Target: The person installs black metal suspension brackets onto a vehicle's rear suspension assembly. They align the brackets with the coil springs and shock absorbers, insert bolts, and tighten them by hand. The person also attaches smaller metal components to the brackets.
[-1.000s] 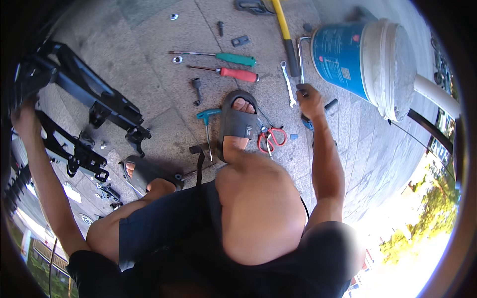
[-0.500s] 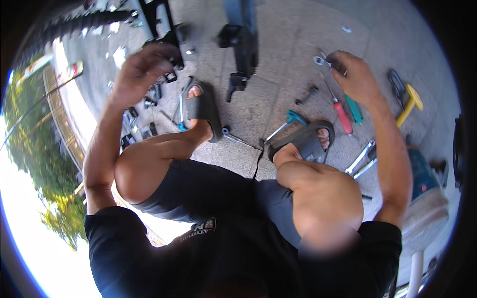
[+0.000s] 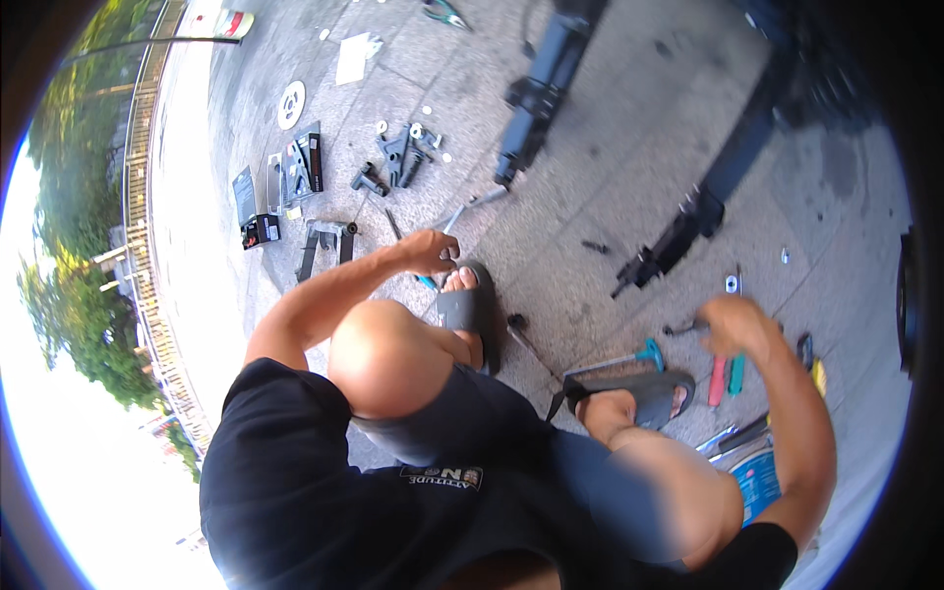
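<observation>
Paving [image 3: 590,202] of grey stone slabs carries everything here, spread in an arc around the crouching person's feet, presumably so that each piece lies within an arm's reach. The bare left hand [image 3: 429,253] hangs low over a slim silver-shafted tool with a teal handle [image 3: 454,218], which lies just beyond the dark rubber left sandal [image 3: 470,310]. Its fingers are loosely bent; whether they close on the shaft or merely pass above it I cannot tell.

Out to the other side, the bare right hand [image 3: 736,326] is low over the ground, beside a short black bolt-like part [image 3: 678,328]. Its fingers are bunched and partly hidden by the hand, so I cannot tell whether they grip that part or only sit next to it.

Near this hand, a red-handled screwdriver [image 3: 717,382] and a green-handled screwdriver [image 3: 737,376] lie side by side, perhaps paired to be easy to find. A teal T-handled hex key [image 3: 629,358] rests by the right sandal [image 3: 649,401]. Farther off, small dark metal parts [image 3: 398,162] sit clustered, likely grouped against straying, while two long black frame legs [image 3: 551,88] reach in from above, apart from both hands.
</observation>
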Demonstrator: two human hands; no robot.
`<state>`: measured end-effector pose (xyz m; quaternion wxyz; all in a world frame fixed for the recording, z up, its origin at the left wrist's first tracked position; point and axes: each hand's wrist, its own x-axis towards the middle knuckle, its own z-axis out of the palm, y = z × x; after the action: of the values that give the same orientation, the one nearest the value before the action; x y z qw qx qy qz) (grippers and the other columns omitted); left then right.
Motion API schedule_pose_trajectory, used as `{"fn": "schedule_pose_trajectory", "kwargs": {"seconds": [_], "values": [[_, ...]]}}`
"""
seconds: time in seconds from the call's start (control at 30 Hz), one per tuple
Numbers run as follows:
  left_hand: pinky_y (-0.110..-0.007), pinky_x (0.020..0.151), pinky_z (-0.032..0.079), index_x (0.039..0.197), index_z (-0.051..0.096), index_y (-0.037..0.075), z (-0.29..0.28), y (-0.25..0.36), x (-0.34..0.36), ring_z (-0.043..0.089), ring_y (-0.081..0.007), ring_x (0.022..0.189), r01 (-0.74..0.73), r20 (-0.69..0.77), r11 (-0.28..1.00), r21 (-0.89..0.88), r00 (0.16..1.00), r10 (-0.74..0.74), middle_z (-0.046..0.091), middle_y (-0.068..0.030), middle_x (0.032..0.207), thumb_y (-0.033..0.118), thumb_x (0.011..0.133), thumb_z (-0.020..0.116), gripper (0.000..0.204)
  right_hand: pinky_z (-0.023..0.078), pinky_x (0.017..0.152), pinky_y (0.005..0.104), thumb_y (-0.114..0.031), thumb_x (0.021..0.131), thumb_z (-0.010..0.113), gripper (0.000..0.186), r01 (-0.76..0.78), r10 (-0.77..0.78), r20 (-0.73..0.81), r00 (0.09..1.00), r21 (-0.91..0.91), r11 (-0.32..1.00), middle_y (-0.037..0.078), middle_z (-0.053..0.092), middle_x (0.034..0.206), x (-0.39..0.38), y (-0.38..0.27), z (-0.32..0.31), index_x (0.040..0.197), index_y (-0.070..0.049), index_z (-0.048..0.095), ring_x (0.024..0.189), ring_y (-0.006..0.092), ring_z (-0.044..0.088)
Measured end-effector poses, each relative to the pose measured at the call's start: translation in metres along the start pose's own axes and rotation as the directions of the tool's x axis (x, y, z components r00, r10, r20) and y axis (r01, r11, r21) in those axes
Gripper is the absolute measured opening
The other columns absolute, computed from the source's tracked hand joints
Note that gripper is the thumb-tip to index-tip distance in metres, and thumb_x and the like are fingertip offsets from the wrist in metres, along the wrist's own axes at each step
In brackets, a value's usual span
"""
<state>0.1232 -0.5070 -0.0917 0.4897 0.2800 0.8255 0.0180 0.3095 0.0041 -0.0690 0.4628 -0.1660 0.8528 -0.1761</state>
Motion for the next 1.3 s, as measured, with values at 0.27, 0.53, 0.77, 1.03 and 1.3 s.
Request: {"fn": "schedule_pose_trajectory", "kwargs": {"seconds": [0.27,0.53,0.77,1.03,1.3], "values": [[-0.039,0.073,0.053,0.096,0.065,0.006,-0.006,-0.066,0.025,0.067,-0.0309,0.080,-0.114,-0.591,0.907,-0.405,0.790,-0.165,0.069,-0.0135,0.085,0.018,0.078,0.066,0.022,0.051,0.078,0.0469,-0.030,0.073,0.069,0.034,0.063,-0.041,0.278,0.960,-0.069,0.996,0.022,0.067,0.089,0.029,-0.093,-0.025,0.093,-0.002,0.069,0.087,0.0388,0.065],[-0.040,0.075,0.052,0.114,0.062,0.009,-0.050,-0.042,0.102,0.065,-0.0331,0.088,-0.391,-0.780,0.879,-0.273,0.624,0.036,0.062,-0.0162,0.103,0.017,0.080,0.066,0.035,0.050,0.079,0.0469,-0.031,0.077,0.068,0.036,0.042,-0.035,0.276,0.960,-0.019,0.999,0.022,0.067,0.088,0.034,-0.144,-0.041,0.098,-0.002,0.067,0.090,0.0390,0.064],[-0.044,0.074,0.052,0.118,0.060,0.017,-0.042,0.037,0.167,0.062,-0.0359,0.089,-0.403,-0.802,0.900,-0.167,0.586,0.114,0.058,-0.0138,0.103,0.022,0.082,0.065,0.036,0.049,0.076,0.0497,-0.031,0.078,0.069,0.034,-0.079,0.087,0.296,0.951,-0.038,0.996,0.020,0.066,0.086,0.028,-0.164,-0.058,0.097,-0.003,0.066,0.088,0.0398,0.063],[-0.045,0.071,0.050,0.104,0.059,0.003,-0.049,0.047,0.073,0.061,-0.0364,0.082,-0.468,-0.544,0.853,-0.231,0.789,0.286,0.061,-0.0180,0.094,0.008,0.082,0.061,0.022,0.051,0.073,0.0450,-0.025,0.081,0.064,0.031,0.032,-0.025,-0.029,0.999,0.283,0.959,0.020,0.066,0.088,-0.004,-0.155,-0.092,0.102,-0.002,0.064,0.085,0.0369,0.065],[-0.028,0.068,0.051,0.113,0.054,-0.004,-0.131,0.236,-0.022,0.061,-0.0143,0.078,-0.246,-0.106,0.217,-0.945,0.855,0.507,0.062,-0.0095,0.093,0.009,0.091,0.061,0.027,0.053,0.068,0.0328,-0.007,0.079,0.069,0.040,0.593,-0.010,-0.804,0.595,0.431,0.680,0.014,0.065,0.093,-0.034,-0.144,-0.111,0.118,-0.004,0.058,0.077,0.0234,0.066]]}}
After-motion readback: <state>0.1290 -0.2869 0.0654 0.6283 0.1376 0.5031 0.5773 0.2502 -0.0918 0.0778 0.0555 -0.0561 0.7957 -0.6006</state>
